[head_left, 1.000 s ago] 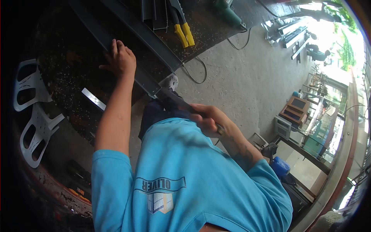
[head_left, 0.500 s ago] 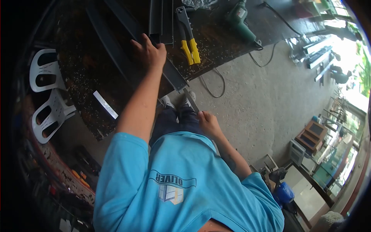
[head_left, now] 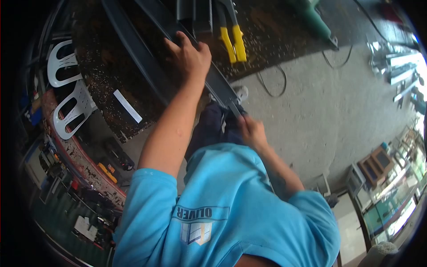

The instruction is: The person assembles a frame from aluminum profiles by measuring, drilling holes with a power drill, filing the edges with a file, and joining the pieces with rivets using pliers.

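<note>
My left hand (head_left: 190, 60) lies across a dark grey metal profile (head_left: 220, 84) on the table, its fingers and thumb bent over the edges. The near end of the profile juts past the table edge. Below that end, my right hand (head_left: 254, 132) is closed around the handle of what looks like a flat file (head_left: 235, 110). The file's blade meets the profile's end; the contact point itself is too small to make out. Right of my left hand lies a hand riveter with yellow grips (head_left: 239, 43).
Another long dark profile (head_left: 133, 49) and a short pale metal strip (head_left: 127, 106) lie on the dark, chip-strewn table (head_left: 100, 95). A green power drill (head_left: 316, 20) rests at the far right. White plastic chairs (head_left: 71, 113) stand left. A cable loop (head_left: 284, 84) hangs over the concrete floor.
My right hand has moved nearer the profile's end with the file. My left hand stays on the profile. The whole view has shifted, so the table things sit higher and further right.
</note>
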`<state>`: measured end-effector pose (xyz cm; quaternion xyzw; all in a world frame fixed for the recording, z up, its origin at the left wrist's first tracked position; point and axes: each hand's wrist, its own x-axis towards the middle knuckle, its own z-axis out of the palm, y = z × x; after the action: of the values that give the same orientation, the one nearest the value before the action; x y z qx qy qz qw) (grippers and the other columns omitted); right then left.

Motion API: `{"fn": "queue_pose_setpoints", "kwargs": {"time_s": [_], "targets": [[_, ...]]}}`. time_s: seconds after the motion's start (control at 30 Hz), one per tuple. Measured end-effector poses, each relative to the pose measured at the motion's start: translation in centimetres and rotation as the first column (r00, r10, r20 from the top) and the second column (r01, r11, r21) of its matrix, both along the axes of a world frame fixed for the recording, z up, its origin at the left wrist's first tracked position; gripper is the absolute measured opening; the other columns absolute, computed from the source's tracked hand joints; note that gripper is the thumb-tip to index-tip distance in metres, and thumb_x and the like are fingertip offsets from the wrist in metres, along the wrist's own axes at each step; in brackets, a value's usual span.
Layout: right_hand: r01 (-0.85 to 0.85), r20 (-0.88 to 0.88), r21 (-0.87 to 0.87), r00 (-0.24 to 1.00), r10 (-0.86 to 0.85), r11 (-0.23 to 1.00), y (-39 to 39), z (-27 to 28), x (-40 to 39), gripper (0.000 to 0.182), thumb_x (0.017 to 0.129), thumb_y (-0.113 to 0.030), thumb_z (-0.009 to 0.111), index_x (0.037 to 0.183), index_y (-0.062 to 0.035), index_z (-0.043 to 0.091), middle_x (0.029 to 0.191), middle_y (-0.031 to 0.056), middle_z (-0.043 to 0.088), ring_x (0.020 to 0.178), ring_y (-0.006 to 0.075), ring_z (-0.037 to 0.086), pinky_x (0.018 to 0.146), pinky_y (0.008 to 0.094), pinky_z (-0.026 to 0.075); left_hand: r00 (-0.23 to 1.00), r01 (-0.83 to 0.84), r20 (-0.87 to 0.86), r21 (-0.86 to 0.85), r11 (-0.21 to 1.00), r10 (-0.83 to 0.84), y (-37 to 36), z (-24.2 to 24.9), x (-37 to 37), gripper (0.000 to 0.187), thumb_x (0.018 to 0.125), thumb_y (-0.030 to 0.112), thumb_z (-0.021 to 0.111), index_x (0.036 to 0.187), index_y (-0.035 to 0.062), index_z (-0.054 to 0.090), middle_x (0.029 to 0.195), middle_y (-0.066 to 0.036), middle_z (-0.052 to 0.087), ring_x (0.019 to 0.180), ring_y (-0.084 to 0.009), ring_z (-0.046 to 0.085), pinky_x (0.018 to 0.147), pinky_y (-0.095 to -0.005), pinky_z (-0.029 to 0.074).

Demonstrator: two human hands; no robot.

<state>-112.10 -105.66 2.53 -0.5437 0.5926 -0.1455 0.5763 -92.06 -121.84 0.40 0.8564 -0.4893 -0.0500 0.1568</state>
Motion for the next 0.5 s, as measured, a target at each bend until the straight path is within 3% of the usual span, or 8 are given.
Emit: {"fn": "queue_pose_setpoints", "kwargs": {"time_s": [0.07, 0.1, 0.17, 0.27, 0.3, 0.37, 0.5], "targets": [[0.032, 0.011, -0.150, 0.999, -0.031, 0.988, -0.4, 0.0, 1.8, 0.027, 0.100, -0.021, 0.052, 0.081, -0.0014, 0.055, 0.070, 0.0256, 0.056, 0.062, 0.0464, 0.056, 0.053, 0.0482, 0.044, 1.000, 0.021, 0.010, 0.013, 1.000, -0.021, 0.2, 0.1, 0.0, 0.070, 0.083, 0.030, 0.058, 0.141, -0.0041, 0.042, 0.147, -0.041, 0.019, 0.138, -0.0505, 0.030, 0.108, -0.0667, 0.027], [0.053, 0.065, -0.096, 0.997, -0.046, 0.994, -0.1, 0.2, 1.6, 0.027, 0.099, -0.021, 0.052, 0.081, -0.0017, 0.055, 0.069, 0.0251, 0.056, 0.062, 0.0456, 0.056, 0.054, 0.0485, 0.044, 0.999, 0.033, 0.040, 0.018, 0.999, -0.034, 0.2, 0.2, 0.1, 0.070, 0.083, 0.029, 0.058, 0.141, -0.0054, 0.040, 0.146, -0.042, 0.019, 0.137, -0.0505, 0.031, 0.107, -0.0670, 0.027], [0.025, 0.007, -0.060, 1.000, -0.025, 0.998, 2.2, 0.5, -1.0, 0.026, 0.099, -0.020, 0.053, 0.080, -0.0015, 0.055, 0.069, 0.0245, 0.056, 0.062, 0.0448, 0.056, 0.054, 0.0471, 0.045, 0.998, 0.045, 0.037, 0.017, 0.999, -0.046, 0.8, 0.3, -0.3, 0.070, 0.083, 0.029, 0.057, 0.141, -0.0057, 0.040, 0.146, -0.043, 0.019, 0.136, -0.0513, 0.031, 0.107, -0.0673, 0.027], [-0.030, 0.034, -0.132, 0.999, 0.034, 0.991, 2.6, -0.5, -2.6, 0.027, 0.098, -0.020, 0.054, 0.079, -0.0015, 0.055, 0.067, 0.0228, 0.056, 0.060, 0.0428, 0.057, 0.054, 0.0460, 0.045, 0.999, 0.041, 0.028, 0.026, 0.999, -0.042, 0.3, 0.5, -0.1, 0.069, 0.083, 0.029, 0.057, 0.140, -0.0060, 0.041, 0.145, -0.043, 0.019, 0.136, -0.0521, 0.031, 0.106, -0.0681, 0.028], [0.042, 0.034, -0.072, 0.999, -0.039, 0.997, 0.8, 0.6, -0.7, 0.027, 0.098, -0.020, 0.055, 0.078, -0.0019, 0.055, 0.065, 0.0215, 0.056, 0.059, 0.0410, 0.058, 0.054, 0.0458, 0.045, 0.998, 0.054, 0.022, 0.014, 0.998, -0.054, 0.6, 0.5, -0.1, 0.069, 0.083, 0.029, 0.058, 0.140, -0.0062, 0.041, 0.145, -0.044, 0.019, 0.136, -0.0523, 0.031, 0.106, -0.0685, 0.028], [0.059, 0.034, -0.189, 0.998, -0.054, 0.980, -0.2, -0.5, 1.0, 0.027, 0.098, -0.020, 0.055, 0.078, -0.0021, 0.055, 0.064, 0.0209, 0.057, 0.058, 0.0404, 0.059, 0.053, 0.0462, 0.045, 0.998, 0.054, 0.015, -0.030, 0.998, -0.053, 0.4, 0.3, -0.7, 0.068, 0.083, 0.029, 0.058, 0.139, -0.0064, 0.042, 0.144, -0.044, 0.020, 0.136, -0.0525, 0.031, 0.105, -0.0690, 0.028], [0.036, 0.032, -0.134, 0.999, -0.032, 0.990, 2.2, 0.0, -1.8, 0.028, 0.098, -0.021, 0.053, 0.078, -0.0013, 0.055, 0.067, 0.0239, 0.057, 0.060, 0.0434, 0.057, 0.054, 0.0470, 0.044, 0.998, 0.034, 0.055, -0.021, 0.999, -0.033, 0.1, -0.1, 0.1, 0.068, 0.082, 0.028, 0.058, 0.139, -0.0057, 0.042, 0.145, -0.043, 0.021, 0.136, -0.0519, 0.031, 0.105, -0.0699, 0.027]]}}
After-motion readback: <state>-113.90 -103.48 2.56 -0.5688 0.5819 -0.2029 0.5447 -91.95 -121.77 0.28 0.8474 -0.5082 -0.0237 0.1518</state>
